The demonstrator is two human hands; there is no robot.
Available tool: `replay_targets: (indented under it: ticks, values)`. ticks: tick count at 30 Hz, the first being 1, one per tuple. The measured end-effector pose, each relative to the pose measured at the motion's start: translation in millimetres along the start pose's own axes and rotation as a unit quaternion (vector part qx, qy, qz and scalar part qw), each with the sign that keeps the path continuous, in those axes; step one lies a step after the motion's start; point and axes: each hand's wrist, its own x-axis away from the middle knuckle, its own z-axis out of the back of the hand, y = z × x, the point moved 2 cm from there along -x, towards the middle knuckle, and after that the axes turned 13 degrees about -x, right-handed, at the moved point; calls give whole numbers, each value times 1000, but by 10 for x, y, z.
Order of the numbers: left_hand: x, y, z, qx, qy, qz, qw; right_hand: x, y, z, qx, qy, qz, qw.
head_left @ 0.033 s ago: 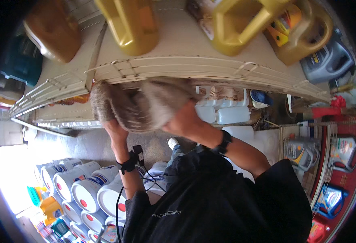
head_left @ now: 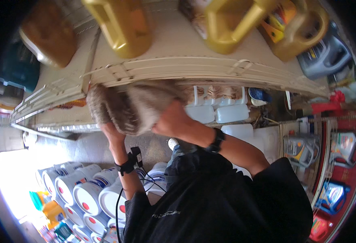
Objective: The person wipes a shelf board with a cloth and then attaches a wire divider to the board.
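A brown-grey fluffy cloth (head_left: pixel 123 107) is bunched between my hands, just under the front edge of the shelf (head_left: pixel 166 67). My left hand (head_left: pixel 112 131) grips its lower left part, with the fingers hidden in the folds. Over on the right side, my right hand (head_left: pixel 170 119) is closed on the same cloth, its fingertips out of sight. Each wrist wears a black band. Above the cloth, a gold jug (head_left: pixel 125 30) and another gold jug (head_left: pixel 230 32) with a big handle stand on the shelf.
Stacked white buckets (head_left: pixel 87 196) fill the lower left. Clear plastic containers (head_left: pixel 232 114) sit below the shelf, near a blue clog (head_left: pixel 259 95). Grey jugs (head_left: pixel 301 150) stand at the right. A black cable (head_left: pixel 118 202) hangs beside my left arm.
Both hands and the cloth have shifted a little to the left. My hands keep hold of the cloth.
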Motion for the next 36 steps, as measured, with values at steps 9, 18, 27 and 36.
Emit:
replay_targets:
  ticks: [9, 18, 27, 36]
  values:
    - [-99, 105, -42, 142, 21, 68, 987, -107, -148, 117, 43, 92, 116, 988]
    - [190, 871, -625, 317, -39, 99, 942, 575, 155, 774, 109, 83, 25, 990]
    - [281, 1839, -1179, 220, -94, -44, 970, 1207, 465, 1619, 32, 242, 46, 969]
    - [453, 2563, -1758, 295, -135, -152, 934, 2033, 651, 2203, 156, 285, 13, 946]
